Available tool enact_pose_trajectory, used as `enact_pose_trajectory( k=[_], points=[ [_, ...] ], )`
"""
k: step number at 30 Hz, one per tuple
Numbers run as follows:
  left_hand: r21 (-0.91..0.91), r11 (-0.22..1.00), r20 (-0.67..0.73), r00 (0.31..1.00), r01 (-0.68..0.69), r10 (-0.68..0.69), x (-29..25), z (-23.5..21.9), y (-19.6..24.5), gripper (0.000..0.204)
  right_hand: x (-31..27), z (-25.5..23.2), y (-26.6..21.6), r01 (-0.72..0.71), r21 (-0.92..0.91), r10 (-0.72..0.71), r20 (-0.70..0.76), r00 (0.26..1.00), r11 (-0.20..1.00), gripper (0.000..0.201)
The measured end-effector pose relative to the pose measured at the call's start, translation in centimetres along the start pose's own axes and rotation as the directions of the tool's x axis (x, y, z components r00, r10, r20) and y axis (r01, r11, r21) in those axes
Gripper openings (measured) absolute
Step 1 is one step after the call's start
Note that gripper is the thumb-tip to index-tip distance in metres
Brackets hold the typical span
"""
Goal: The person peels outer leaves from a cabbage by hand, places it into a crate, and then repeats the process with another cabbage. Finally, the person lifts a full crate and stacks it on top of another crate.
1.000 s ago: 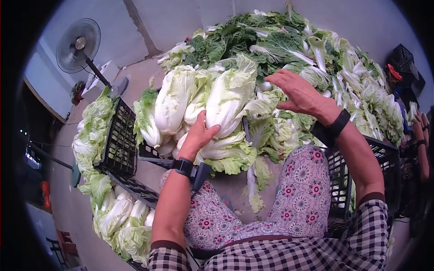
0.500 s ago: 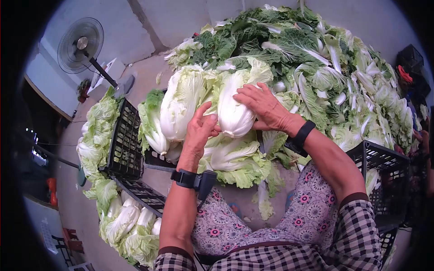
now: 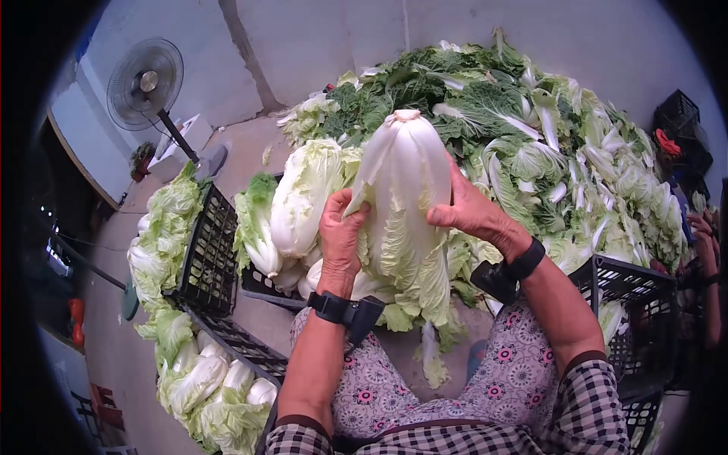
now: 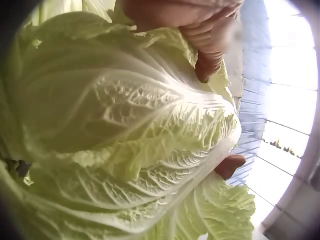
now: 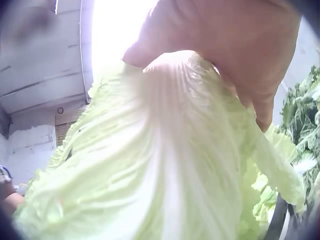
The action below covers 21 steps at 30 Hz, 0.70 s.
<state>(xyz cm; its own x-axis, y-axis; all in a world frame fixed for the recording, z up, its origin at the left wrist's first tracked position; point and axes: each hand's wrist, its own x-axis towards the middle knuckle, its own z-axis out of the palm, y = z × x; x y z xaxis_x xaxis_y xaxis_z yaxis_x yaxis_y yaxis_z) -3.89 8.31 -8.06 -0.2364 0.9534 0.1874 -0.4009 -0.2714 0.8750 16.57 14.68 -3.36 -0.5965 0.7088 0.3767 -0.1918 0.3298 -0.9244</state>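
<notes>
A large napa cabbage (image 3: 409, 171) is held up in front of me, its pale cut base on top and its leafy end hanging down. My left hand (image 3: 339, 236) pinches an outer leaf at its left side between thumb and fingers. On the other side my right hand (image 3: 476, 211) grips the head, thumb across the front and fingers behind, mostly hidden. The left wrist view shows the veined leaves (image 4: 125, 115) close up below the fingers. White ribs (image 5: 165, 120) fan out under the right hand in its wrist view.
More napa cabbages (image 3: 299, 201) fill a black crate at centre left. A tall heap of loose leaves (image 3: 531, 163) spreads behind and to the right. Black crates stand at left (image 3: 208, 254) and right (image 3: 637, 303). A standing fan (image 3: 144, 83) is at the back left.
The right hand came in from the right onto the cabbage. Both hands then raised it off the pile and turned its base upward, and the left fingers now pinch an outer leaf.
</notes>
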Motion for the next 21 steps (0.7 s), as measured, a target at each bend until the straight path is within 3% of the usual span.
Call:
enact_pose_trajectory(
  k=[4, 5, 8, 9, 12, 13, 14, 17, 18, 19, 20, 21],
  points=[
    [-0.198, 0.971, 0.124, 0.986, 0.133, -0.110, -1.3, 1.6, -0.4, 0.056, -1.1, 1.2, -0.1, -0.061, 0.169, 0.063, -0.003, 0.998, 0.984, 0.113],
    [-0.122, 0.985, 0.178, 0.979, 0.125, -0.103, -1.8, 2.0, -0.4, 0.064, -1.2, 1.0, -0.5, -0.063, 0.219, 0.077, -0.054, 0.996, 0.974, 0.100],
    [-0.173, 0.982, 0.378, 0.926, 0.079, -0.008, -1.6, 3.5, 0.0, 0.074, -2.4, -0.7, -2.6, -0.141, 0.445, 0.220, -0.130, 0.967, 0.884, 0.084],
    [-0.182, 0.978, 0.415, 0.910, 0.107, -0.022, -1.3, 3.3, -0.4, 0.073, -2.9, -1.4, -2.5, -0.061, 0.495, 0.164, -0.168, 0.972, 0.866, 0.069],
    [-0.153, 0.956, 0.331, 0.924, 0.251, -0.190, -0.5, 2.2, -0.9, 0.069, -5.8, -4.6, -3.2, 0.068, 0.548, 0.129, -0.312, 0.941, 0.834, 0.059],
    [-0.065, 0.964, 0.290, 0.929, 0.258, -0.229, -0.5, 2.0, -0.9, 0.059, -7.1, -5.7, -3.8, 0.156, 0.599, 0.130, -0.405, 0.905, 0.785, 0.056],
    [-0.026, 0.964, 0.278, 0.928, 0.265, -0.247, -0.5, 1.6, -0.9, 0.055, -8.4, -7.4, -4.0, 0.267, 0.576, 0.072, -0.498, 0.864, 0.773, 0.055],
    [0.054, 0.961, 0.200, 0.940, 0.272, -0.277, -0.2, 1.1, -1.0, 0.040, -12.7, -11.1, -7.7, 0.390, 0.477, -0.019, -0.613, 0.790, 0.787, 0.057],
    [0.071, 0.961, 0.174, 0.945, 0.267, -0.276, -0.2, 0.8, -0.7, 0.039, -14.0, -11.9, -9.2, 0.402, 0.419, 0.007, -0.699, 0.715, 0.814, 0.057],
    [0.087, 0.961, 0.150, 0.950, 0.262, -0.273, -0.1, 0.7, -0.4, 0.038, -16.2, -15.4, -9.2, 0.397, 0.400, -0.006, -0.699, 0.715, 0.826, 0.056],
    [0.102, 0.960, 0.130, 0.954, 0.259, -0.271, -0.1, 0.4, -0.1, 0.037, -18.2, -18.2, -9.9, 0.414, 0.388, 0.016, -0.745, 0.667, 0.823, 0.056],
    [0.127, 0.958, 0.090, 0.959, 0.258, -0.270, -0.2, 0.2, 0.3, 0.036, -20.1, -21.4, -10.2, 0.458, 0.331, 0.023, -0.830, 0.558, 0.825, 0.055]
  ],
)
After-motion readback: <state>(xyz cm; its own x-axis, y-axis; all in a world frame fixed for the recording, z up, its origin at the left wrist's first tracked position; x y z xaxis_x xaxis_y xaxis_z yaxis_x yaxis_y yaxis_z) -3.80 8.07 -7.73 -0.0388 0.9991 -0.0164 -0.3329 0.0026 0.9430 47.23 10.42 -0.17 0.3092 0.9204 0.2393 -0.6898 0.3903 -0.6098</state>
